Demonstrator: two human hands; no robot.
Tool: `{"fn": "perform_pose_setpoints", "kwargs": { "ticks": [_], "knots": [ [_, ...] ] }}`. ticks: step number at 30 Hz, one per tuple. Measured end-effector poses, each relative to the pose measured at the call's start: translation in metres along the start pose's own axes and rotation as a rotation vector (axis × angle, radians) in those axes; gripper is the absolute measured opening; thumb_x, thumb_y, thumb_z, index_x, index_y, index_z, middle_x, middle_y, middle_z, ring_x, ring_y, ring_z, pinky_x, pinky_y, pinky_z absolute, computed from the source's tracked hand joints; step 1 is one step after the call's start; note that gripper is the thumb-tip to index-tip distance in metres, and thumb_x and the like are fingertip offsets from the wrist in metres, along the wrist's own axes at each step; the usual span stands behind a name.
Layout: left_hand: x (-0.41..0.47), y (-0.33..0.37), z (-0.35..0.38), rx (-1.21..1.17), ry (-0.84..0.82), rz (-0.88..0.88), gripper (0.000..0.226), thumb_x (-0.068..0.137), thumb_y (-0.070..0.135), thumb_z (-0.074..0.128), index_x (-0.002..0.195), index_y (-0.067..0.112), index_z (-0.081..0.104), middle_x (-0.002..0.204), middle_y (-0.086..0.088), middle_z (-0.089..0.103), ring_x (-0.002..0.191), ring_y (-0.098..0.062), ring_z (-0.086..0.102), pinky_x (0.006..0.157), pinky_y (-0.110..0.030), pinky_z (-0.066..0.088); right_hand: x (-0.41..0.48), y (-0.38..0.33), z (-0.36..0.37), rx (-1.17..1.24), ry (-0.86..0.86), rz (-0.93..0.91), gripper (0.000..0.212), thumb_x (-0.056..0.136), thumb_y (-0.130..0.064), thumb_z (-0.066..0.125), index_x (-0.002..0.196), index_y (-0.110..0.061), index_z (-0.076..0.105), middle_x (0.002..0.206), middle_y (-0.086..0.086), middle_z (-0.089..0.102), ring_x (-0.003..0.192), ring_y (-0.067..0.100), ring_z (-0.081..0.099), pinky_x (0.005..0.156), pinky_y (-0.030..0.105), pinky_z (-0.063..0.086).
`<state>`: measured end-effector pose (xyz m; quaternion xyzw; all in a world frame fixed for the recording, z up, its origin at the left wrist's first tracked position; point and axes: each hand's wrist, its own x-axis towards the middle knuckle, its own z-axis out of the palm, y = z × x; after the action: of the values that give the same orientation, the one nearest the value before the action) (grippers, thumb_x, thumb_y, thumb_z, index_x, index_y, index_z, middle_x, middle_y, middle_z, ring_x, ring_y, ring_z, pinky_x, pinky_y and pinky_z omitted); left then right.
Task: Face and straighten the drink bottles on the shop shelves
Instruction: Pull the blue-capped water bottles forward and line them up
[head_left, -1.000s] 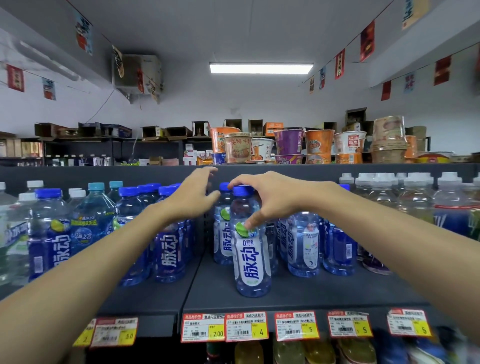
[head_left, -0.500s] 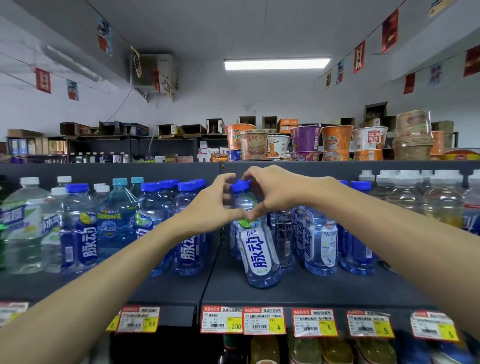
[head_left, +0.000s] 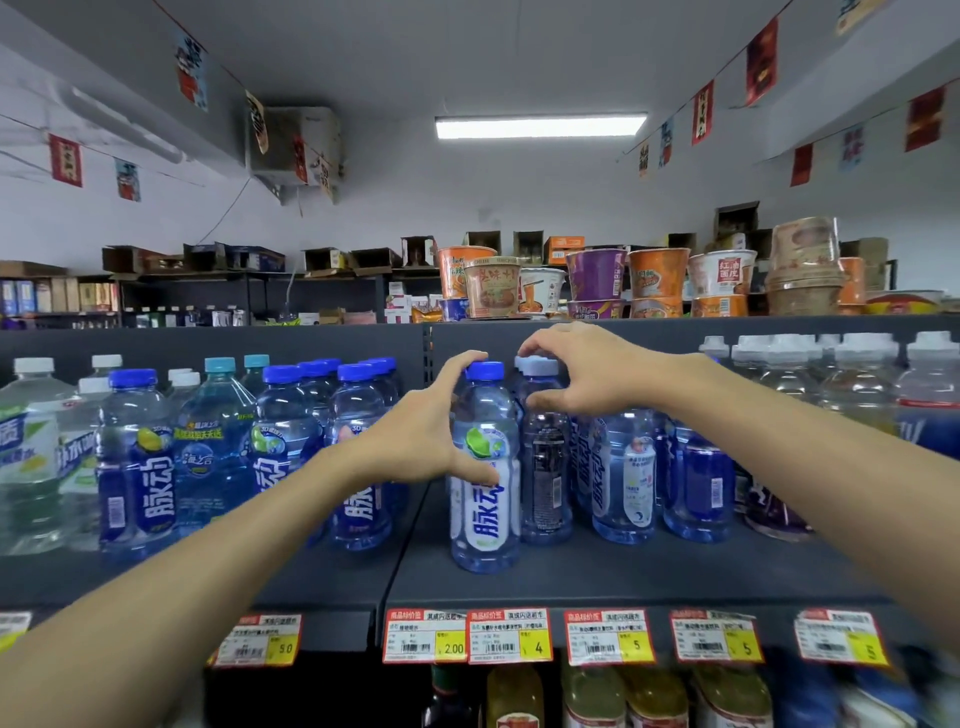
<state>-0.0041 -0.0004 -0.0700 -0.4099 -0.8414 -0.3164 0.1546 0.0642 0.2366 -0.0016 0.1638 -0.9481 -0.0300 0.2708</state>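
Blue-capped drink bottle (head_left: 485, 519) upright between the hands, left hand (head_left: 415, 441) gripping its side, right hand (head_left: 592, 374) curled round the pale-capped bottle (head_left: 545, 467) beside it.

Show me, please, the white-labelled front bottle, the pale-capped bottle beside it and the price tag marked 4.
front bottle (head_left: 485, 525): head view, on its white label.
pale-capped bottle (head_left: 541, 367): head view, on its cap.
price tag (head_left: 537, 647): head view, on its yellow corner.
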Motion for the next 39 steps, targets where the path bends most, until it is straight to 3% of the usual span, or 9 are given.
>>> {"fn": "perform_pose_setpoints", "kwargs": {
  "ticks": [5,9,14,17,22,25,32,35,39],
  "knots": [
    [0.003,-0.018,-0.011,0.114,-0.009,-0.031,0.131,0.053,0.055,0.094,0.144,0.058,0.0,0.111,-0.011,0.069,0.095,-0.021,0.067,0.079,-0.03,0.052,-0.004,0.012,0.017,0.023,-0.036,0.069,0.075,0.086,-0.056,0.069,0.146,-0.024,0.039,0.137,0.005,0.053,0.117,0.023,0.052,0.097,0.038,0.044],
    [0.013,-0.024,-0.008,0.135,0.03,-0.014,0.133,0.055,0.044,0.096,0.149,0.051,0.003,0.141,-0.006,0.044,0.128,-0.027,0.048,0.102,-0.037,0.044,-0.002,0.013,0.027,0.071,-0.028,0.092,0.085,0.083,-0.062,0.069,0.149,-0.022,0.033,0.142,0.007,0.051,0.124,0.026,0.051,0.1,0.038,0.043],
    [0.018,-0.029,0.001,0.251,0.105,0.108,0.129,0.055,0.054,0.092,0.148,0.05,0.003,0.126,0.008,0.036,0.108,-0.021,0.054,0.091,-0.036,0.049,0.001,0.01,0.039,0.124,0.003,0.121,0.088,0.083,-0.061,0.069,0.151,-0.022,0.03,0.143,0.01,0.048,0.126,0.028,0.049,0.101,0.038,0.042],
    [0.019,-0.032,0.003,0.261,0.125,0.122,0.126,0.054,0.056,0.091,0.148,0.047,0.007,0.126,0.01,0.035,0.11,-0.017,0.052,0.093,-0.034,0.048,0.002,0.009,0.043,0.145,0.019,0.127,0.088,0.082,-0.06,0.072,0.15,-0.022,0.031,0.137,0.011,0.051,0.12,0.028,0.052,0.096,0.036,0.043],
    [0.018,-0.028,0.003,0.175,0.097,0.079,0.125,0.052,0.053,0.092,0.145,0.048,0.008,0.13,0.001,0.048,0.117,-0.018,0.051,0.095,-0.034,0.046,0.003,0.009,0.042,0.191,0.015,0.153,0.082,0.082,-0.058,0.074,0.144,-0.023,0.034,0.105,0.002,0.061,0.093,0.021,0.057,0.076,0.032,0.041],
    [0.017,-0.022,0.007,0.135,0.093,0.044,0.123,0.054,0.048,0.093,0.142,0.048,0.008,0.098,0.003,0.058,0.089,-0.015,0.059,0.075,-0.033,0.048,0.002,0.008,0.042,0.212,0.021,0.161,0.08,0.082,-0.056,0.075,0.144,-0.024,0.034,0.091,-0.008,0.051,0.088,0.018,0.054,0.073,0.03,0.038],
    [0.003,-0.019,-0.001,0.171,0.119,0.032,0.119,0.056,0.051,0.092,0.143,0.048,0.011,0.064,-0.003,0.057,0.061,-0.015,0.057,0.056,-0.027,0.041,0.002,0.01,0.041,0.217,0.001,0.159,0.081,0.083,-0.056,0.074,0.145,-0.023,0.034,0.103,-0.001,0.054,0.094,0.021,0.054,0.077,0.031,0.038],
    [-0.007,-0.017,-0.008,0.186,0.117,0.041,0.12,0.055,0.056,0.091,0.142,0.051,0.01,0.061,-0.005,0.052,0.054,-0.015,0.051,0.051,-0.024,0.038,0.004,0.011,0.04,0.203,-0.006,0.153,0.082,0.082,-0.057,0.074,0.145,-0.023,0.034,0.109,0.001,0.053,0.101,0.023,0.053,0.08,0.032,0.038],
    [-0.018,-0.012,-0.014,0.15,0.105,0.063,0.118,0.054,0.057,0.092,0.142,0.052,0.013,0.065,-0.018,0.058,0.055,-0.021,0.055,0.051,-0.027,0.045,0.007,0.012,0.042,0.202,-0.001,0.145,0.082,0.083,-0.056,0.073,0.147,-0.024,0.033,0.133,0.012,0.053,0.121,0.028,0.049,0.092,0.035,0.039]
  ]
}}
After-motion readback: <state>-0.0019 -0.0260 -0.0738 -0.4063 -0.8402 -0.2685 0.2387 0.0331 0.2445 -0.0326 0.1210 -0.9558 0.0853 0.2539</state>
